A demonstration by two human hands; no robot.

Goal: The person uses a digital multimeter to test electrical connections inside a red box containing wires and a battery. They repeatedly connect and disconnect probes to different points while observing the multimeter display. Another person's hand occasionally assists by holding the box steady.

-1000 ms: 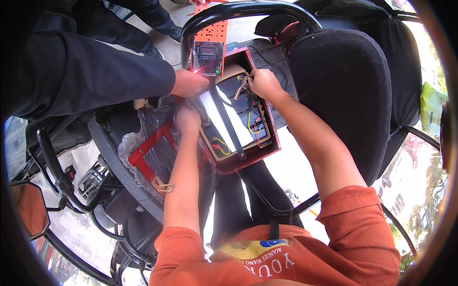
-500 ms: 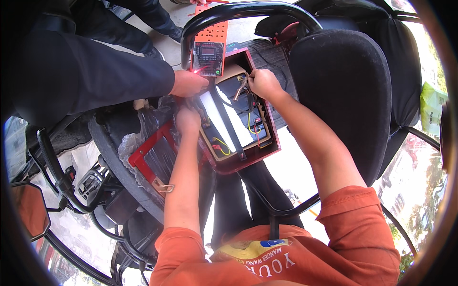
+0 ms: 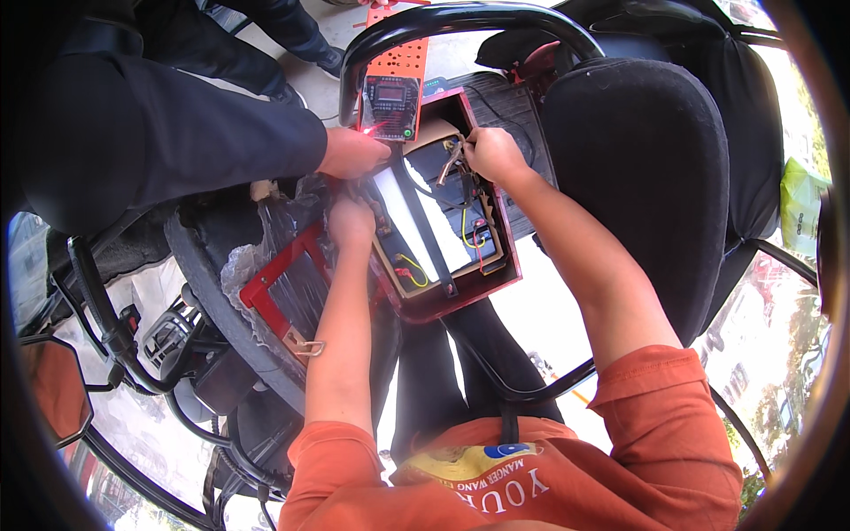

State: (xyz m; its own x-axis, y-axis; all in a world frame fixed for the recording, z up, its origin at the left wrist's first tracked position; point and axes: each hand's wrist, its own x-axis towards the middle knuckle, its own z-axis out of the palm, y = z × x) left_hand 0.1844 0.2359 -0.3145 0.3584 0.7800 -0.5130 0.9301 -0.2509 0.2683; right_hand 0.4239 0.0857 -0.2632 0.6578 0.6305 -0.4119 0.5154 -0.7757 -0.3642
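Note:
A red box (image 3: 509, 276) with batteries (image 3: 434, 159) inside lies ahead of me, with cardboard lining, white foam and a black strap (image 3: 425, 221) across it. My right hand (image 3: 496, 157) is closed at the box's right wall, pinching a metal clip (image 3: 449, 165) that hangs over the batteries. My left hand (image 3: 351, 221) is curled at the left wall, and what its fingers hold is hidden. Yellow and red wires (image 3: 467, 228) run along the batteries. Another person's hand (image 3: 352, 154) reaches in from the left, just beyond my left hand and next to an orange tester (image 3: 390, 97).
A black curved rail (image 3: 460, 15) arches over the far side. To the right stands a black padded seat (image 3: 637, 195). A red metal frame (image 3: 266, 288) lies on the torn seat (image 3: 199, 257) at left, near handlebars and a mirror (image 3: 57, 389).
Both hands keep nearly the same places and grips. The whole view has shifted very slightly; the clip still hangs at my right hand.

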